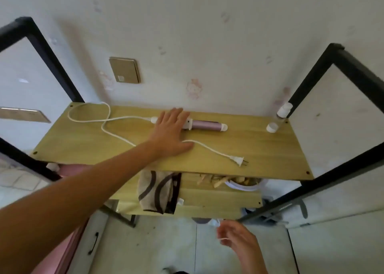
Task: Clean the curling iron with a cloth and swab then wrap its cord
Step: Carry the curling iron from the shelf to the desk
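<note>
A curling iron [207, 125] with a pink barrel and white tip lies on the wooden shelf [259, 153] near the wall. My left hand [170, 132] lies flat over its white handle, fingers straight. Its white cord [116, 119] loops to the left, passes under my palm and ends in a plug [239, 161] at the front right. My right hand [236, 238] hovers below the shelf, pinching a thin white swab [223, 239]. A patterned cloth [158, 190] hangs on the lower shelf.
A small white cap [272, 127] and a clear tube with a white lid [283, 112] stand at the shelf's right back corner. Black frame posts [307, 91] rise on both sides. A white bowl [245, 185] with scraps sits on the lower shelf.
</note>
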`<state>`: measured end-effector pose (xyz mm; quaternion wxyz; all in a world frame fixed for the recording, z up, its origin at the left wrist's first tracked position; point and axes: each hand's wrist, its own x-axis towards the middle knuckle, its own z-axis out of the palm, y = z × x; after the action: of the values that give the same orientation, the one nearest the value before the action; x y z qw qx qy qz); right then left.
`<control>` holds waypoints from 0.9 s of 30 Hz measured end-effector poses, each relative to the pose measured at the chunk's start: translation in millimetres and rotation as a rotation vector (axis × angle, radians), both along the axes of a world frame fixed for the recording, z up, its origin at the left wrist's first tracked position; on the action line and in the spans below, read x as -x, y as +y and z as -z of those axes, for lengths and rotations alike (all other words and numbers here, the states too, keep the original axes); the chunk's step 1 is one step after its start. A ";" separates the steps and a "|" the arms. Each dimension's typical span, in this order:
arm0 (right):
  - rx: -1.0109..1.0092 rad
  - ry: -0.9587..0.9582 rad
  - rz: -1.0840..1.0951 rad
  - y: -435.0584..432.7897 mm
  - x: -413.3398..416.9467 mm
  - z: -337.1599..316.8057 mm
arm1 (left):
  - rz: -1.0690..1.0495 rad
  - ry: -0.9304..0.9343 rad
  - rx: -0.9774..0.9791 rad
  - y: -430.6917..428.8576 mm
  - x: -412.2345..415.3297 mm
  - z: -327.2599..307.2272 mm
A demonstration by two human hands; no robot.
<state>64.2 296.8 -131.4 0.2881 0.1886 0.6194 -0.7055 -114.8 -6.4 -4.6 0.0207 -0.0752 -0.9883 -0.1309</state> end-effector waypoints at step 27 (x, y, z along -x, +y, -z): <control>-0.165 0.236 -0.125 -13.3 -56.1 -15.1 | -0.409 -0.235 -0.476 -41.3 -270.7 29.8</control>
<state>120.4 283.5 -116.3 0.2403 0.0886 0.7152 -0.6504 155.9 -47.7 -34.4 -0.0507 0.1475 -0.9201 -0.3592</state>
